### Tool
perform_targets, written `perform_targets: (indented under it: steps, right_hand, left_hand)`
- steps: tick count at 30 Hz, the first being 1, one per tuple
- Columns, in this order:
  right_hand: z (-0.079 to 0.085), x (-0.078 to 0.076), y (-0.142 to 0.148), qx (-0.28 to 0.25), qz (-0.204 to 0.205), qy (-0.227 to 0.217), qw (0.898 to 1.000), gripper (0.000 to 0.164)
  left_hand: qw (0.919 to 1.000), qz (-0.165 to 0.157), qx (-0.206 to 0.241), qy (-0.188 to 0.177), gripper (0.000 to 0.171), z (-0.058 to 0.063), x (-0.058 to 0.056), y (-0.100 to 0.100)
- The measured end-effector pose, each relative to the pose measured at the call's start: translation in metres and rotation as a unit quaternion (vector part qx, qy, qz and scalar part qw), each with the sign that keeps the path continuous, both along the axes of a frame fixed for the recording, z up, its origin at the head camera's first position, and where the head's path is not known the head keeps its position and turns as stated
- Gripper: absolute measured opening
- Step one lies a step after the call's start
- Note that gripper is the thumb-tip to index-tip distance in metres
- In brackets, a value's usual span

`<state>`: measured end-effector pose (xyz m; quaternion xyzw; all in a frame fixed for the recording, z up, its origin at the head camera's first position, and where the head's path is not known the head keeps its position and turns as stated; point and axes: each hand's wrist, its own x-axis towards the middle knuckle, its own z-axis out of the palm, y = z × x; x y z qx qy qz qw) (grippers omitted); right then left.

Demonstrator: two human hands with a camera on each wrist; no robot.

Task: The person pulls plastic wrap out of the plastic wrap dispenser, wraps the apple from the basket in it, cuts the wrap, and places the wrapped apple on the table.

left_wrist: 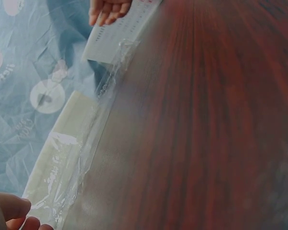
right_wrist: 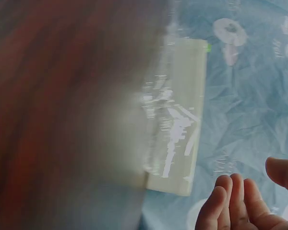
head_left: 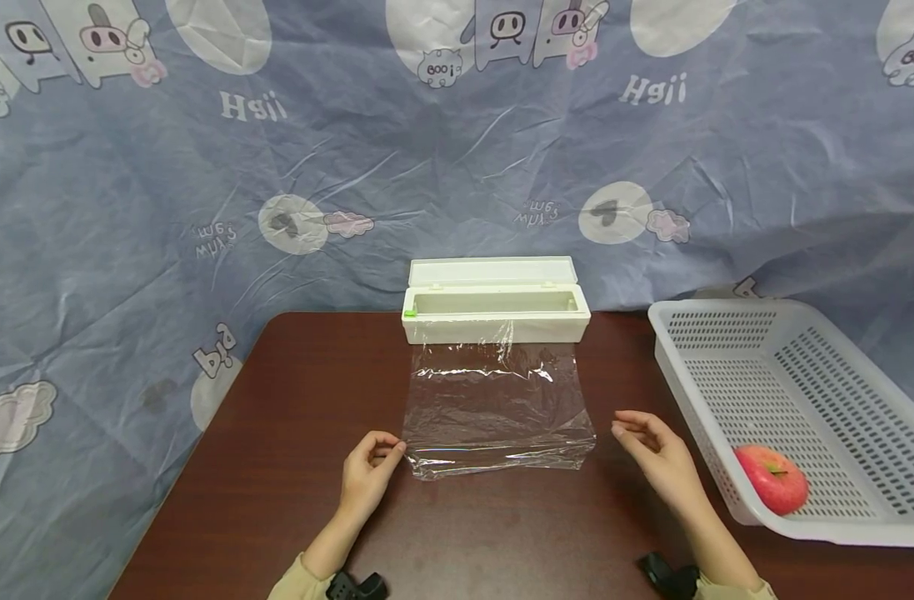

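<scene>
A clear sheet of plastic wrap [head_left: 494,408] stretches forward from a white wrap dispenser box [head_left: 494,332], whose lid [head_left: 492,271] stands raised at the back. My left hand [head_left: 367,477] pinches the sheet's near left corner between thumb and fingers. Just beyond the right edge of the film is my right hand [head_left: 665,462], fingers loosely bent and apart from the sheet. In the right wrist view that hand [right_wrist: 245,206] has nothing between thumb and fingers. The left wrist view shows the film [left_wrist: 81,167] in front of the box, with the left fingertips [left_wrist: 19,208] at its edge.
On the right stands a white perforated plastic basket [head_left: 689,417] with a red apple [head_left: 775,479] in its near left corner. A brown wooden table [head_left: 277,475] carries everything. Behind it hangs a blue-grey printed cloth [head_left: 427,167].
</scene>
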<state>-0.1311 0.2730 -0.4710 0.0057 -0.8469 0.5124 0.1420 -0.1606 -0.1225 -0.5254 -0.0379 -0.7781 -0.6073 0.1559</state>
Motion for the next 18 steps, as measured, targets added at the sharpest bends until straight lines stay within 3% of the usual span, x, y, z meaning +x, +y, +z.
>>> perform_targets:
  steps: [5, 11, 16, 18]
  right_hand:
    - [0.017, 0.007, 0.005, -0.02, 0.021, 0.022, 0.999, 0.03]
    - [0.048, 0.022, 0.013, -0.032, 0.042, 0.035, 0.998, 0.03]
    - [0.066, 0.033, 0.026, -0.095, 0.063, 0.056, 0.992, 0.031]
    - [0.071, 0.036, 0.033, -0.094, 0.057, 0.062, 0.992, 0.032]
  left_hand:
    - [1.0, -0.002, 0.0, -0.006, 0.009, -0.01, -0.004, -0.003]
    - [0.9999, 0.0, -0.012, -0.007, 0.009, -0.008, -0.004, -0.004]
    - [0.9994, 0.007, -0.031, -0.01, 0.01, -0.008, -0.005, -0.004]
    - [0.9993, 0.008, -0.036, -0.011, 0.01, -0.008, -0.005, -0.004]
